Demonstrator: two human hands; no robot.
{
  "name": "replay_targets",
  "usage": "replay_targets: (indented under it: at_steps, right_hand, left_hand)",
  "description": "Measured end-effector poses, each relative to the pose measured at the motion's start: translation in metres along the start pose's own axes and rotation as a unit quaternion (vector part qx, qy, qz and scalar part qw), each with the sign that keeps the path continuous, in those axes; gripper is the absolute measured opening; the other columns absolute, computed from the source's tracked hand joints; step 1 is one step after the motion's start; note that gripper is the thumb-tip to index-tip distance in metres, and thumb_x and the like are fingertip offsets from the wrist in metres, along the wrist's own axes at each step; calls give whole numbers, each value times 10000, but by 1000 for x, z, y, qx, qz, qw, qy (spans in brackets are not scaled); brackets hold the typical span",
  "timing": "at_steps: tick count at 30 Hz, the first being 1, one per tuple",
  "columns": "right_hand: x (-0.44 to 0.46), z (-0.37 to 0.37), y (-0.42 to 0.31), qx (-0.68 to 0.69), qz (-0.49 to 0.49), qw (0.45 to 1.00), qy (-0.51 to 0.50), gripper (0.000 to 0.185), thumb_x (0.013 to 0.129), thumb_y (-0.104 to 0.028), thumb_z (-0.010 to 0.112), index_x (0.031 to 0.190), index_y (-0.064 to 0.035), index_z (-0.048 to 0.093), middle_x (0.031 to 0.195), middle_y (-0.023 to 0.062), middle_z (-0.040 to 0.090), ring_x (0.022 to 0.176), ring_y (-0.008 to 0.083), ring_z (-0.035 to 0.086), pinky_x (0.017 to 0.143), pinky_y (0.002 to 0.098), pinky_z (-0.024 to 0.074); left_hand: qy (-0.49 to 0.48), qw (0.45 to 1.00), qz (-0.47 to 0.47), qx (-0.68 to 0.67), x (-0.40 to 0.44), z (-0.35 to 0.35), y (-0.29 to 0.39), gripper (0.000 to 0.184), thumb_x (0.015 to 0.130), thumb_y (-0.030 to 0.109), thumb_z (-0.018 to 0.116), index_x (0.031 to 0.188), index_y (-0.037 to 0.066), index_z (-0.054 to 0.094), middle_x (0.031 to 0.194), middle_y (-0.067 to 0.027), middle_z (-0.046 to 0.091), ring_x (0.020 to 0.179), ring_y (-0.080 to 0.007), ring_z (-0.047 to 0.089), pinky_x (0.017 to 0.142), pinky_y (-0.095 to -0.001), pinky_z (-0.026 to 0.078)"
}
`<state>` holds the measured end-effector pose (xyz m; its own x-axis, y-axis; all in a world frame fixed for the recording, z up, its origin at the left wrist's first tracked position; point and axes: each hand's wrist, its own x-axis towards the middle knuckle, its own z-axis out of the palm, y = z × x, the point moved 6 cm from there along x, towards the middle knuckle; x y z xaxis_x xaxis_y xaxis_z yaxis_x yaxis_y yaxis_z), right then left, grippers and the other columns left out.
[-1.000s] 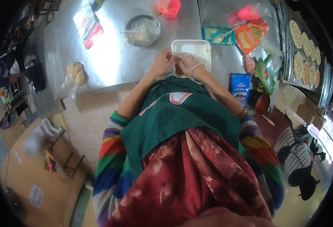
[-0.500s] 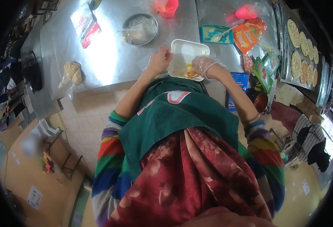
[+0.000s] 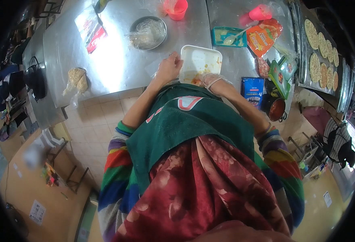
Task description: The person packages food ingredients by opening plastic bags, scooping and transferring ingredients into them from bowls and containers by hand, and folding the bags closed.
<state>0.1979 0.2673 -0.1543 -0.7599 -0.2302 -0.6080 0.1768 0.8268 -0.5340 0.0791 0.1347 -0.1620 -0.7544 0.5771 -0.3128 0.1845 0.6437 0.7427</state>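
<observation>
A white rectangular tray lies at the table's near edge, with orange-yellow food smears and bits mostly along its near side. My left hand is curled at the left rim of the tray, fingers bent against it. Clear plastic shows around its wrist. My right hand, in a clear plastic glove, reaches into the near right corner of the tray. Its fingers are bunched low over the food; whatever they pinch is hidden. Beyond the tray sits a teal container with a spoon in it.
A metal bowl with plastic-wrapped contents and a pink cup stand further back. Orange packets and green boxes lie at right, before a rack of flatbreads. A bag of dough-like stuff lies left.
My right hand has moved left and nearer to me inside the tray, uncovering its right side. Red and yellow food pieces seen before are now mostly hidden. Tray and left hand shifted slightly toward me.
</observation>
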Motion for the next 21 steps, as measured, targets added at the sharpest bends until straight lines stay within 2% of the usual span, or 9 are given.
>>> replay_targets:
  at_steps: [1,7,10,13,16,19,21]
  right_hand:
    - [1,4,4,26,7,1000,-7,267,867,-206,494,1065,-41,563,998,211,599,943,358,578,824,415,446]
    - [3,-8,-15,132,-119,984,-21,300,848,-155,527,1139,-91,564,1016,173,617,953,330,580,845,377,446]
    - [32,11,-13,220,-215,950,-53,294,845,-145,543,1127,-69,569,1007,145,627,937,274,589,846,348,447]
    - [46,14,-10,323,-149,923,-150,299,851,-157,545,1125,-40,571,1020,102,619,953,204,569,850,309,441]
    - [50,10,-6,509,-81,840,-171,319,848,-164,564,1129,-15,561,1063,73,587,989,160,538,846,273,438]
    - [46,7,-2,598,-53,780,-178,422,857,-282,579,1180,-17,522,1088,75,577,1009,169,536,876,259,412]
    - [37,-13,-4,589,-208,770,-135,403,873,-238,562,1186,7,501,1139,88,551,1037,178,533,896,266,425]
  left_hand:
    - [-2,1000,-2,1,0,0,1,198,837,208,588,863,36,493,755,-150,614,751,-322,631,659,-410,471]
    - [-19,999,-22,12,-2,2,1,216,840,236,587,880,38,509,805,-163,634,764,-333,630,673,-413,472]
    - [-27,999,-31,4,-2,1,-1,256,844,278,593,923,43,531,827,-170,639,774,-331,630,686,-412,471]
    - [-35,998,-50,-13,-5,-4,-3,333,840,342,609,981,46,549,849,-167,644,771,-302,630,698,-392,473]
    - [-45,996,-64,-47,-9,-20,1,420,829,383,625,1031,22,549,844,-154,640,757,-251,620,698,-356,472]
    - [-85,993,-36,-75,-13,-31,-2,463,826,380,633,1056,-12,543,837,-142,633,751,-207,604,685,-326,469]
    - [-115,992,-29,-45,-21,-38,-5,470,831,369,631,1059,-30,538,826,-143,629,752,-197,601,682,-318,468]
